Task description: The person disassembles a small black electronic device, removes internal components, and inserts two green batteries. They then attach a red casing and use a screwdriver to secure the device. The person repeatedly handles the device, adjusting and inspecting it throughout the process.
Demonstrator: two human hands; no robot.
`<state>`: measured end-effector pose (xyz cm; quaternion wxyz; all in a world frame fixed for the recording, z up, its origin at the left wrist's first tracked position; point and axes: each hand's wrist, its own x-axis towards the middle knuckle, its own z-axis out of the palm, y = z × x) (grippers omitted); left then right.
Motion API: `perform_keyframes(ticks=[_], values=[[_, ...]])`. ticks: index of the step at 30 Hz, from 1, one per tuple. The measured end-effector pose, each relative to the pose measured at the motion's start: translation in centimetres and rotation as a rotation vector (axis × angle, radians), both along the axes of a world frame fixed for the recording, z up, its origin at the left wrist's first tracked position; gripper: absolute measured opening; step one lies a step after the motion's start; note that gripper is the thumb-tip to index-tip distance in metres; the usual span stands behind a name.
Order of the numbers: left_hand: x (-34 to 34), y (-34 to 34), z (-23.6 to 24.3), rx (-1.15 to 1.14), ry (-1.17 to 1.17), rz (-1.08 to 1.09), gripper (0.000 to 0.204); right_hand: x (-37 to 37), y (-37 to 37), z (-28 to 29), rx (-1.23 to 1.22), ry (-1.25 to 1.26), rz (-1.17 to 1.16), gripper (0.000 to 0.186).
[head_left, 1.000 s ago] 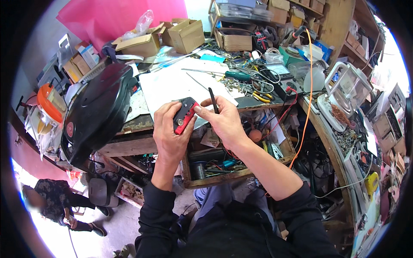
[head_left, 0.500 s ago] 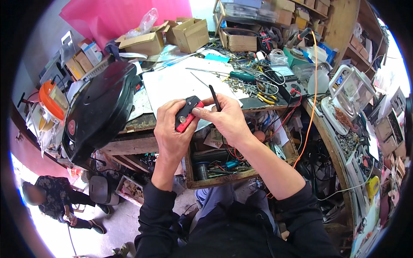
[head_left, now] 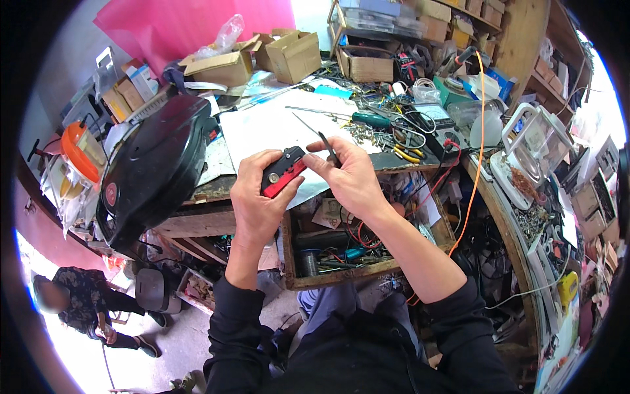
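My left hand (head_left: pixel 252 197) is closed around a small black-and-red device (head_left: pixel 283 173), with a round metal piece at its near end. The device is tilted above the drawer's left side, its red side turned to the right. My right hand (head_left: pixel 351 174) grips a slim dark tool (head_left: pixel 329 149) between thumb and fingers. Its thin end points up and to the left, over the white paper (head_left: pixel 262 121); its exact kind I cannot make out. The right thumb is close to the far right end of the device.
An open wooden drawer (head_left: pixel 341 278) below my hands holds wires and a solder spool. On the bench lie a green-handled screwdriver (head_left: pixel 371 119), yellow-handled pliers (head_left: pixel 407 155) and a meter (head_left: pixel 433 113). A large black casing (head_left: pixel 154 164) stands left. An orange cord (head_left: pixel 477 171) hangs right. A person sits lower left.
The device has turned slightly in my left hand, showing more of its red side. My right thumb has slid off its top to its end, and the dark tool has tilted further left.
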<state>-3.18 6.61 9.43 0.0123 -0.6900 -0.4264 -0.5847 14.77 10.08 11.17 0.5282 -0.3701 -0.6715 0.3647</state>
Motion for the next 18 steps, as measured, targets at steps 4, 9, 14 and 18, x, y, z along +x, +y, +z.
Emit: perform_keyframes(ticks=[4, 9, 14, 18], values=[[-0.8, 0.3, 0.3, -0.061, -0.012, -0.052, 0.051, 0.7, -0.5, 1.0, 0.437, -0.262, 0.075, 0.018], [-0.9, 0.3, 0.5, -0.062, -0.011, -0.077, 0.051, 0.2, -0.4, 2.9, 1.107, -0.759, -0.138, 0.009], [-1.2, 0.4, 0.8, -0.059, 0.040, -0.099, 0.050, 0.3, 0.5, 3.7, 1.320, -0.964, -0.138, 0.015], [-1.7, 0.1, 1.3, -0.122, 0.045, -0.142, 0.051, 1.1, 0.7, 5.1, 1.340, -0.894, -0.123, 0.013]])
